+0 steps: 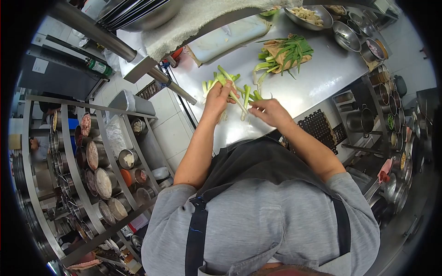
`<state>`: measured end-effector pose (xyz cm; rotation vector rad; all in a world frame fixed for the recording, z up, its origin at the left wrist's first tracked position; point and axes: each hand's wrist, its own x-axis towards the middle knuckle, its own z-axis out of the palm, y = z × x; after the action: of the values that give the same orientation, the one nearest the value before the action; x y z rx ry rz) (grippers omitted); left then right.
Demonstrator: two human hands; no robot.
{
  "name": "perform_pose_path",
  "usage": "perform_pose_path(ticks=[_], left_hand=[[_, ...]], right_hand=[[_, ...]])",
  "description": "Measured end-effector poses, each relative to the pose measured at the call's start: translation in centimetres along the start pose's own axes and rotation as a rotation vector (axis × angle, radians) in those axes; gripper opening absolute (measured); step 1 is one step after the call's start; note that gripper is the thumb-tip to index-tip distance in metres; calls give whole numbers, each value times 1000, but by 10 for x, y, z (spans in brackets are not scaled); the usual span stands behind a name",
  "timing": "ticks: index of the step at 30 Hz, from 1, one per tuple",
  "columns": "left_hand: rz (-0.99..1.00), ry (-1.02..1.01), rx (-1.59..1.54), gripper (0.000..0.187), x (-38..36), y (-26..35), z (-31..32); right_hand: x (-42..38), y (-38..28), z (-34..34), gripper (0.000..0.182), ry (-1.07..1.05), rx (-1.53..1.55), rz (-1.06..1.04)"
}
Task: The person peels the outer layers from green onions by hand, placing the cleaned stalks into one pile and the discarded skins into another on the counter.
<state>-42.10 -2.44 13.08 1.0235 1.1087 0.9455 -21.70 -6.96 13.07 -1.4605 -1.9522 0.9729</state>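
My left hand (219,99) is closed around a green-and-white leek stalk (236,100) that slants down toward the right. At the stalk's lower end, my right hand (268,112) has its fingers pinched together; what is between them is too small to make out. Several cut stalks (209,85) lie beside and behind my left hand. More short green pieces (247,95) rest on the steel table (322,85) between the hands. Farther back sits a bunch of long green leaves (294,52) on brown paper (277,56), with pale stalks pointing left.
A whitish cutting board (229,38) lies at the back of the table. Metal bowls (346,37) stand at the back right, one with pale food (307,16). A steel post (172,85) rises at the left, near a rack (106,152) of pots.
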Motion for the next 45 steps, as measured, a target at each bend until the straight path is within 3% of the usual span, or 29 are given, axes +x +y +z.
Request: perform_pose_path(ticks=[3,4,5,6,7,9,11,18,29,34,39,40,41,45], left_hand=[[127,-49,120,33,6,-11,3],[96,-102,245,31,9,-9,0],[115,-125,107,29,17,-24,-3],[141,-51,47,26,13,-22,2],[163,-68,128,25,19,-35,-2],[183,-15,267,27,6,-13,3],[222,7,211,29,2,-10,4],[125,-52,205,31,-7,0,-2],[91,34,227,30,-14,-1,-4],[67,67,182,31,-17,-6,-13],[104,51,30,20,-16,-5,-25],[320,21,105,29,-27,3,-26],[150,-42,-21,29,-21,2,-30],[80,-6,-77,33,-29,32,-15]], right_hand=[[-1,-7,6,31,-171,59,60],[-1,-1,8,31,-128,-80,-32],[2,3,9,29,-131,-44,-26],[2,-10,5,26,-158,52,53],[1,0,14,24,-197,352,175],[2,5,18,24,-267,515,240],[2,7,18,23,-323,608,250],[6,-11,13,23,-393,638,299],[2,-9,18,26,-430,655,312],[6,-10,19,28,-541,666,257],[4,-42,15,32,-423,504,171],[4,-42,12,35,-413,481,144],[5,-42,10,35,-412,509,145],[3,-44,6,31,-295,643,143]])
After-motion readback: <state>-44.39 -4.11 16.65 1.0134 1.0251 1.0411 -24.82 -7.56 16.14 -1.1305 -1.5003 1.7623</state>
